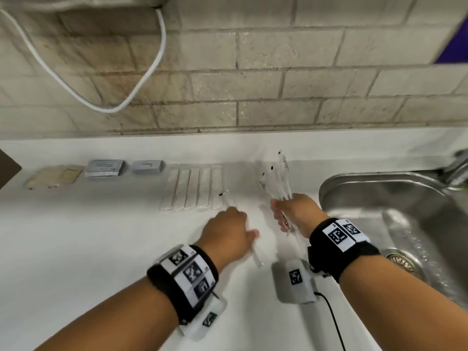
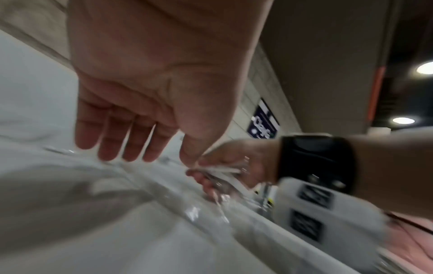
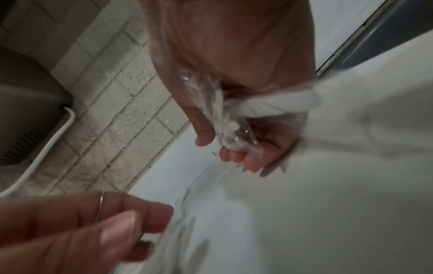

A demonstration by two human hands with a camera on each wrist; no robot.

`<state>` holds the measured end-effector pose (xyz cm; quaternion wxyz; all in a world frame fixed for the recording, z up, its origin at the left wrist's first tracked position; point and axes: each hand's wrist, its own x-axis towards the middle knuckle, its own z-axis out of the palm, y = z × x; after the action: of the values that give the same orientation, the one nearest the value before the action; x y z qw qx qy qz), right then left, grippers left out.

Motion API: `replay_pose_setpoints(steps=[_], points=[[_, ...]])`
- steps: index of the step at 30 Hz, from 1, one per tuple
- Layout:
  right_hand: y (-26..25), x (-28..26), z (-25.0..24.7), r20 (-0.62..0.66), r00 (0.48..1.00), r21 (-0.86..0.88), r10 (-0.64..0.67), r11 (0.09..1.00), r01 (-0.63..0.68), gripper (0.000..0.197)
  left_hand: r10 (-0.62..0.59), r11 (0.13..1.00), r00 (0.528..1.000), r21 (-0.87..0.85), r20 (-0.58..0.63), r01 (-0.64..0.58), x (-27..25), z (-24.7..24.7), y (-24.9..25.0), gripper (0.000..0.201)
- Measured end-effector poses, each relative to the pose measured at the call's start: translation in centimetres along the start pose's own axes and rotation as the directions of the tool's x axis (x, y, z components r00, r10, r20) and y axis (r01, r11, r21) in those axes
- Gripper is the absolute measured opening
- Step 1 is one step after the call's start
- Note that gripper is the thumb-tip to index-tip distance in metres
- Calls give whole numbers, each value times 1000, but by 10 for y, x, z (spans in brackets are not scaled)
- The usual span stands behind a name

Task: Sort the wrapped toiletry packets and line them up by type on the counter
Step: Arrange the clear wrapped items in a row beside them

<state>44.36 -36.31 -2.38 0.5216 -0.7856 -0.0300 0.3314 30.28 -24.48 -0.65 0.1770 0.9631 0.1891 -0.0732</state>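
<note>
On the white counter (image 1: pixel 76 236) lies a row of sorted packets: beige packets (image 1: pixel 52 177), two grey boxed packets (image 1: pixel 105 168), and several white comb packets (image 1: pixel 192 188) side by side. Just right of the combs a clear-wrapped toothbrush (image 1: pixel 257 258) lies on the counter. My left hand (image 1: pixel 229 230) hovers over it with straight fingers (image 2: pixel 131 133); contact cannot be told through the blur. My right hand (image 1: pixel 291 214) grips a bundle of wrapped toothbrushes (image 1: pixel 277 178) by the lower ends, heads pointing at the wall. The wrappers (image 3: pixel 225 118) bunch in its curled fingers.
A steel sink (image 1: pixel 354 177) is set in the counter close to the right of my right hand, with a faucet (image 1: pixel 458 165) at its far corner. A tiled wall backs the counter, and a white cord (image 1: pixel 152 72) hangs on it. A brown object (image 1: pixel 7 168) is at the left edge.
</note>
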Motion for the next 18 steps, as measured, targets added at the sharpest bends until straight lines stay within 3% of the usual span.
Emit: replay_pose_setpoints(steps=[2, 5, 8, 11, 15, 18], points=[[-6, 3, 2, -20, 999, 11, 41, 999, -41, 8, -31, 996, 992, 88, 125, 20, -2, 13, 8, 69], [-14, 7, 1, 20, 991, 94, 134, 986, -135, 8, 29, 993, 985, 108, 172, -48, 7, 18, 8, 80], [-12, 9, -7, 49, 986, 147, 161, 975, -166, 13, 125, 991, 973, 15, 195, -131, 20, 12, 4, 72], [-4, 11, -16, 59, 991, 185, 121, 974, -130, 6, 159, 987, 980, -24, 121, -157, 31, 8, -1, 68], [-3, 14, -17, 50, 994, 129, 95, 986, -101, 5, 13, 1000, 999, 29, -35, -12, 35, 2, -12, 43], [-9, 15, -7, -81, 996, -135, -33, 991, 22, 9, -56, 996, 998, 68, -28, 58, 34, -1, -18, 30]])
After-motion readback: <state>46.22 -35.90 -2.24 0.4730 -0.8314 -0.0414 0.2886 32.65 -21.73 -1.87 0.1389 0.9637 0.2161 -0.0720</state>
